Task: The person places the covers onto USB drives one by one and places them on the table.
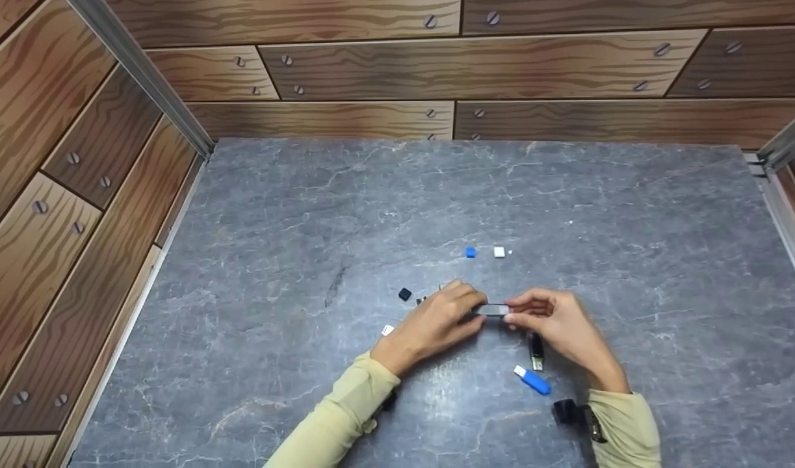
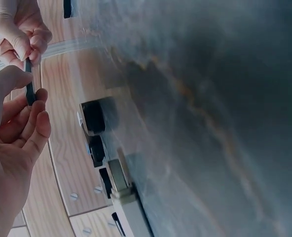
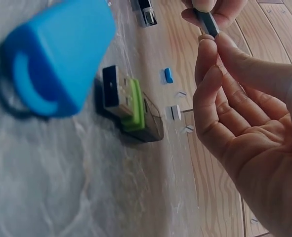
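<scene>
Both hands meet over the table at a small dark grey stick (image 1: 491,310) that looks like a USB flash drive. My left hand (image 1: 439,317) pinches its left end and my right hand (image 1: 558,323) pinches the lighter right end between thumb and fingertips. The stick (image 2: 30,88) appears edge-on in the left wrist view. Fingers hide both its ends. Below the right hand lie a black USB stick (image 1: 535,350) with a green part near its bare plug, and a blue USB stick (image 1: 535,381) with its plug bare.
A blue cap (image 1: 470,252) and a white cap (image 1: 499,251) lie beyond the hands. A black cap (image 1: 405,294) sits left of them. A white piece (image 1: 387,330) is partly covered by the left wrist. Wood-patterned panels (image 1: 371,71) border the grey tabletop (image 1: 273,227).
</scene>
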Demonstrator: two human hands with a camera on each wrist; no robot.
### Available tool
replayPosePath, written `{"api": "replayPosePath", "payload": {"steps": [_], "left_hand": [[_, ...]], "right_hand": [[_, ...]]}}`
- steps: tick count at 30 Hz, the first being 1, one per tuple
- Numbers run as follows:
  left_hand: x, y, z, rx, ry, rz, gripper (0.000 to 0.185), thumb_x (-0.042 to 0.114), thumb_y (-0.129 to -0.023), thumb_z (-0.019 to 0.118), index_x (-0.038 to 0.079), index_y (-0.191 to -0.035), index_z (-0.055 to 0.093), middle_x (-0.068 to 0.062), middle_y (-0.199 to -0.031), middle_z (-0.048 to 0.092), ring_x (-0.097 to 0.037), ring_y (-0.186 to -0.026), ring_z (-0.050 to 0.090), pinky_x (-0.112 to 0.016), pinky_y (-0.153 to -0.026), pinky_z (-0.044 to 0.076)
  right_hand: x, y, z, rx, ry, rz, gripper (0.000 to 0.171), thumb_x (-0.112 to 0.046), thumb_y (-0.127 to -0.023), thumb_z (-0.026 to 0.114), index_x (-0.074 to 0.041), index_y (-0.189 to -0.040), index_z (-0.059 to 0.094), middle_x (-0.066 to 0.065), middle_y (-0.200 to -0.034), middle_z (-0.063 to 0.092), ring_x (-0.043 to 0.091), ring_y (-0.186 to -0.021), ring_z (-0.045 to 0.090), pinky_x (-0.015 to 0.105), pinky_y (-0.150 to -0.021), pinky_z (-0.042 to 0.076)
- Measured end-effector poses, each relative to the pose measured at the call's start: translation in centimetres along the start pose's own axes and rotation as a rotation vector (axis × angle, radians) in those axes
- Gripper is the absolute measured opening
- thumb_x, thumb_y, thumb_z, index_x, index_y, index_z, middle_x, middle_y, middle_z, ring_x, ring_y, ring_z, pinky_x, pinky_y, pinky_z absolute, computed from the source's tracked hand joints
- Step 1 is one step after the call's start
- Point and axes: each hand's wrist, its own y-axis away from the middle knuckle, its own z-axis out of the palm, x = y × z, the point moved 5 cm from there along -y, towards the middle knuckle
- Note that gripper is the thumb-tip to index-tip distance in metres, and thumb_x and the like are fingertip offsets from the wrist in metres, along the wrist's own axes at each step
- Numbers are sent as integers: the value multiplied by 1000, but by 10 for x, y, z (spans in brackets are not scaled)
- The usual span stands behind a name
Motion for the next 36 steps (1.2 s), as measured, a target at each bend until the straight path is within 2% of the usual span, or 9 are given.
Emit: {"api": "replayPosePath", "payload": {"steps": [4, 8, 11, 16, 19, 27, 32, 36], "left_hand": [[0, 5, -2, -28, -19, -25, 27, 18, -102, 69, 5, -125, 72, -3, -116, 76, -14, -102, 65, -13, -90, 55], [1, 15, -3, -38, -96, -44, 25, 24, -100, 72, 10, -121, 75, 1, -110, 76, -11, -95, 62, -14, -81, 53], [3, 25, -3, -32, -157, -54, 25, 29, -98, 74, 13, -118, 77, 4, -106, 73, -10, -92, 58, -17, -80, 51], [5, 41, 0, -63, -204, -82, 24, 34, -97, 75, 17, -114, 79, 7, -99, 67, -8, -87, 51, -19, -77, 44], [7, 47, 2, -84, -217, -92, 23, 35, -97, 75, 18, -113, 79, 7, -98, 67, -8, -87, 51, -21, -78, 45], [14, 56, 5, -110, -293, -74, 20, 37, -97, 75, 21, -109, 78, 8, -99, 67, -10, -91, 57, -25, -81, 49], [18, 60, 7, -131, -335, -64, 20, 37, -97, 74, 22, -109, 78, 8, -100, 67, -11, -92, 58, -25, -80, 47], [20, 62, 9, -124, -361, -64, 18, 37, -97, 74, 23, -107, 78, 9, -99, 68, -11, -91, 59, -26, -78, 47]], "right_hand": [[1, 1, 3, -80, 11, -10, 30, -7, -91, 80, 9, -115, 71, 25, -105, 79, 10, -83, 78, 27, -76, 65], [-1, 1, 9, -184, 38, -21, 32, -12, -93, 79, 9, -117, 71, 24, -103, 79, 12, -81, 78, 28, -73, 64], [-2, 0, 12, -218, 71, -10, 33, -17, -95, 79, 5, -117, 73, 20, -102, 81, 12, -80, 77, 27, -73, 63], [-1, 1, 11, -199, 149, 17, 29, -20, -96, 78, 1, -117, 75, 16, -102, 81, 11, -79, 76, 26, -72, 62], [0, 1, 11, -190, 195, 21, 25, -19, -96, 77, -2, -114, 76, 14, -101, 81, 12, -82, 75, 23, -73, 61], [-1, 2, 21, -203, 251, -11, 18, -18, -96, 77, -4, -107, 78, 10, -99, 81, 12, -88, 74, 19, -80, 59], [-3, 2, 19, -183, 265, -16, 19, -18, -97, 76, -4, -110, 77, 11, -101, 80, 12, -90, 75, 18, -81, 59], [-3, 1, 17, -171, 291, -3, 20, -22, -98, 75, -7, -111, 78, 7, -102, 81, 12, -91, 75, 19, -82, 59]]}}
